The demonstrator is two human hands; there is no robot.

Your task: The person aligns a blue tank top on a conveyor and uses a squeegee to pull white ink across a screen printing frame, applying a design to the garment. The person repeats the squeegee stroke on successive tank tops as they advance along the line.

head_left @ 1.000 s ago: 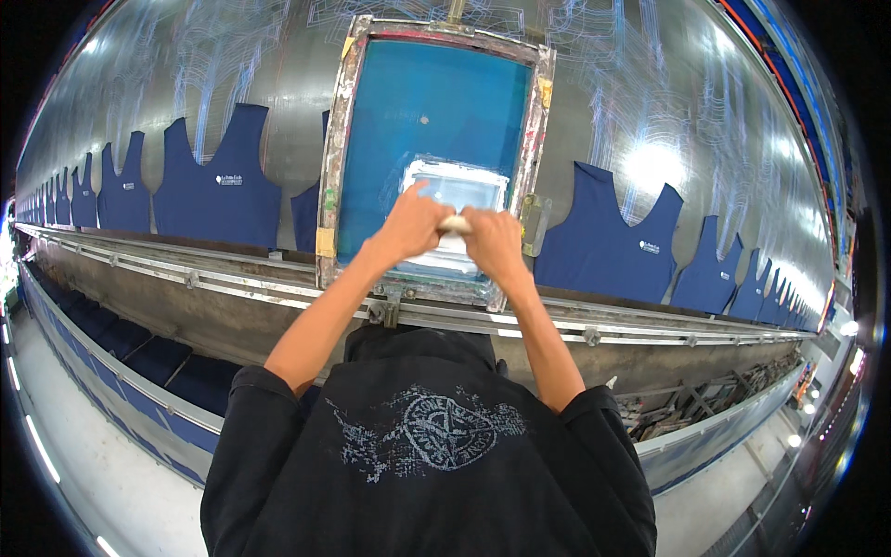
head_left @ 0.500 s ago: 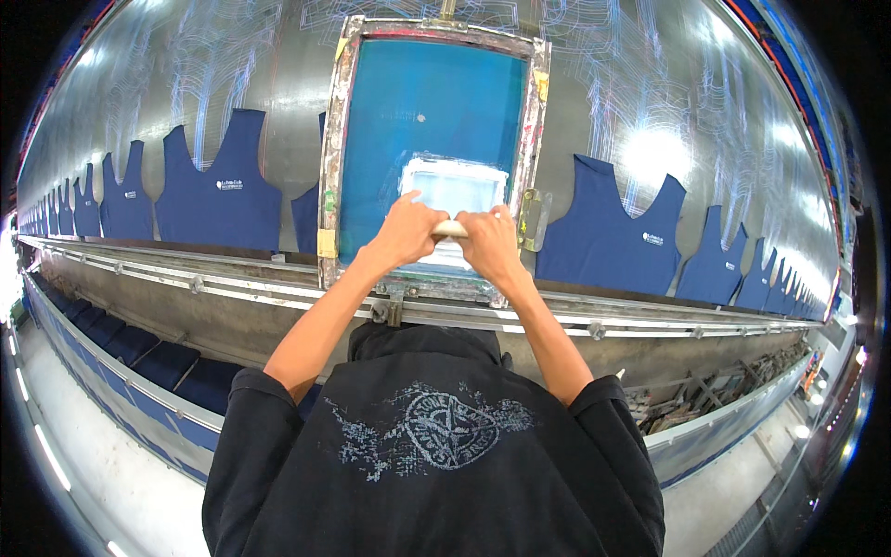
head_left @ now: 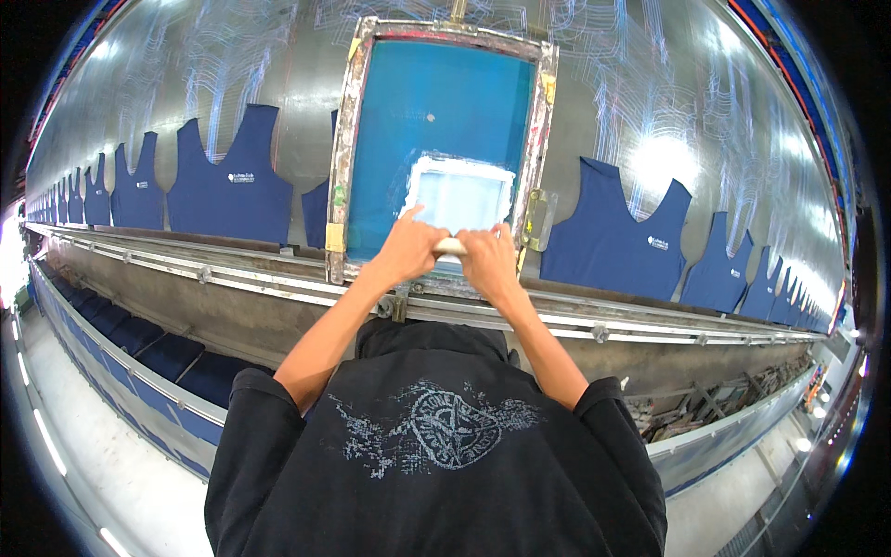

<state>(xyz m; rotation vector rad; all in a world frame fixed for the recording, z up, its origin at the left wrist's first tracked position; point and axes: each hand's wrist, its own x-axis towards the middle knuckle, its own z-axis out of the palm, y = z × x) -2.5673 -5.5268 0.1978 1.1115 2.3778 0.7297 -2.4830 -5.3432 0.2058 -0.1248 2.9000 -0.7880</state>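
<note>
Both my hands grip the pale handle of a squeegee (head_left: 451,246) near the close end of a printing screen. My left hand (head_left: 406,249) is wrapped round the handle's left part, its index finger pointing forward. On the right part, my right hand (head_left: 488,264) is closed with its thumb beside the left one. The squeegee's blade is hidden under my hands. The screen (head_left: 340,186) has a worn, paint-stained frame round blue mesh. Just beyond my hands, a rectangle of white ink (head_left: 461,190) with a thick, uneven border lies on the mesh.
Navy cloth panels (head_left: 232,186) with small white prints lie in a row along the grey table (head_left: 603,84), on both sides of the screen. A metal rail (head_left: 269,285) runs along the near edge. Below it, a trough holds dark folded cloth (head_left: 167,357) at left.
My hands have drawn the squeegee a little toward me, showing more of the white ink beyond it. The view has tilted slightly.
</note>
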